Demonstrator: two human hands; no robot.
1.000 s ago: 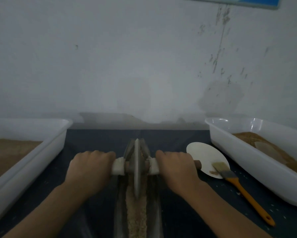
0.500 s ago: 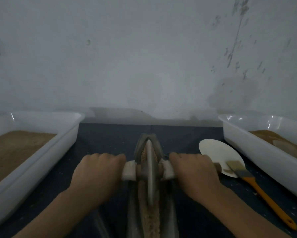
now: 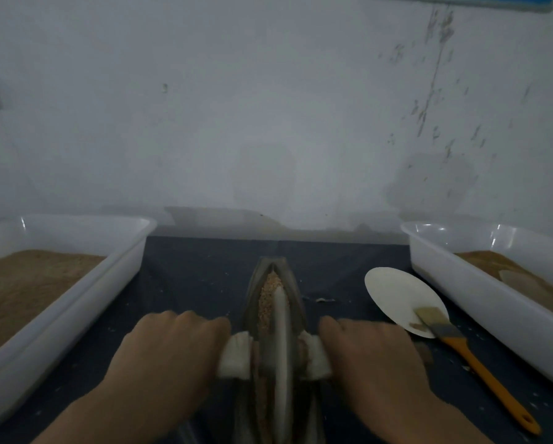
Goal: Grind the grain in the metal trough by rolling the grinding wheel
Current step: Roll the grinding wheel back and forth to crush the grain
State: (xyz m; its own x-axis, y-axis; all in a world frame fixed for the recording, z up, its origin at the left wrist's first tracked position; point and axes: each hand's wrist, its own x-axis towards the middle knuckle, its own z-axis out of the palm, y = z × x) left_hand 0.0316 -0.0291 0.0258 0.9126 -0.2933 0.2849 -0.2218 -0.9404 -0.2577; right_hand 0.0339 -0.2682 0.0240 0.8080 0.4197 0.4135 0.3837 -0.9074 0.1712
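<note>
We've got left hand (image 3: 169, 350) and right hand (image 3: 369, 354) clamped on the axle handles either side of the grinding wheel (image 3: 280, 341) at lower centre; metal trough (image 3: 296, 302) runs straight up-frame, unground grain (image 3: 267, 296) ahead.

A pale grinding wheel (image 3: 281, 344) stands upright on edge in the narrow metal trough (image 3: 296, 302), tan grain (image 3: 266, 298) heaped ahead.

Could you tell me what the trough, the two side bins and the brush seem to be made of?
The trough looks like dull grey metal, probably cast, with a dark matt sheen. The left bin and right bin appear to be glossy white plastic, with bright highlights on their rims. The brush has a smooth orange handle, plastic or painted wood, and pale bristles; its grey ferrule is likely metal.
</note>
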